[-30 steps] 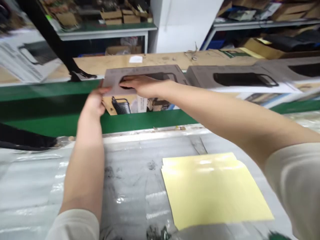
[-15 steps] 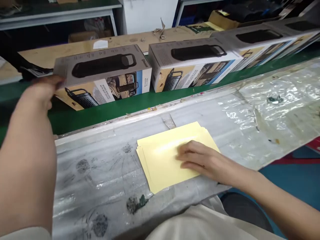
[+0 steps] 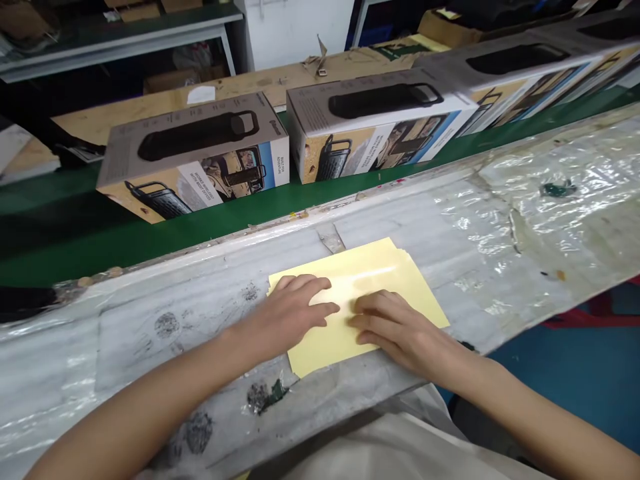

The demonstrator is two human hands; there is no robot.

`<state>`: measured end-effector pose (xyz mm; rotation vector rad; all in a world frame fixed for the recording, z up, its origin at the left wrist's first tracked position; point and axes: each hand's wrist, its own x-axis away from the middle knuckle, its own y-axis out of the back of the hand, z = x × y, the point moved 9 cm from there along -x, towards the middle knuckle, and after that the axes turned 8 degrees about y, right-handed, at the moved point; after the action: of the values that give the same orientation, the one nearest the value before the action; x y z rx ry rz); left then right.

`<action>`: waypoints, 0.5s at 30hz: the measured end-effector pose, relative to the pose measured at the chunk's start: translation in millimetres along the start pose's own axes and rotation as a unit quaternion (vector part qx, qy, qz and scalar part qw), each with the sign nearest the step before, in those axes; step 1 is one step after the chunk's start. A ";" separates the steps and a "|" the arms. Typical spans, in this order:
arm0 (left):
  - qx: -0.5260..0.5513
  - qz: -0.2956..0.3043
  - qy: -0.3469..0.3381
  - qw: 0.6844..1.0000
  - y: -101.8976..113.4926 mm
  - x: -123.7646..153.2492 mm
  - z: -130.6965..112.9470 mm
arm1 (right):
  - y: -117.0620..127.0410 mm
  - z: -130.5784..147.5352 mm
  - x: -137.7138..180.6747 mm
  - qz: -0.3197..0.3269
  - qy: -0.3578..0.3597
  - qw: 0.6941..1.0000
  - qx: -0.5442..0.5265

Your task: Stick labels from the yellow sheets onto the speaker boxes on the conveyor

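A small stack of pale yellow sheets point(image 3: 373, 277) lies on the plastic-covered grey work surface point(image 3: 150, 320) in front of me. My left hand point(image 3: 285, 313) rests flat on the stack's left part, fingers stretched out. My right hand point(image 3: 395, 327) lies flat on the stack's lower middle, fingers extended toward the left hand. Neither hand holds anything. Beyond the surface, a printed product box point(image 3: 195, 157) showing a black handled device stands on the green conveyor belt point(image 3: 60, 233).
More identical boxes, one point(image 3: 375, 123) at centre and others point(image 3: 525, 73) to the right, line the belt. A cardboard-topped bench point(image 3: 280, 77) and metal shelves with cartons stand behind. Dark smudges mark the work surface. Blue floor shows at lower right.
My left hand left the box on the belt and came down onto the yellow sheets beside my right hand. The boxes have shifted a little to the left in view.
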<state>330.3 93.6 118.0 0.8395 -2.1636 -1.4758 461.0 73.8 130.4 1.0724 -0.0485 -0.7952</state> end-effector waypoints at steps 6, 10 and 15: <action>-0.051 0.016 -0.015 0.998 6.5 5.2 -3.0 | 1.0 0.8 11.0 -0.040 0.019 0.999 -0.018; -0.059 0.023 -0.019 0.998 4.8 4.1 -12.6 | 4.3 -8.6 10.2 -0.014 -0.053 0.994 -0.097; -0.100 -0.024 -0.033 0.994 1.6 12.7 -34.1 | 23.8 -41.3 -2.9 0.016 -0.158 0.953 -0.256</action>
<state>341.4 61.7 132.0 0.7880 -2.0126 -1.7334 488.7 112.7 129.5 0.4468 -0.1221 -0.8830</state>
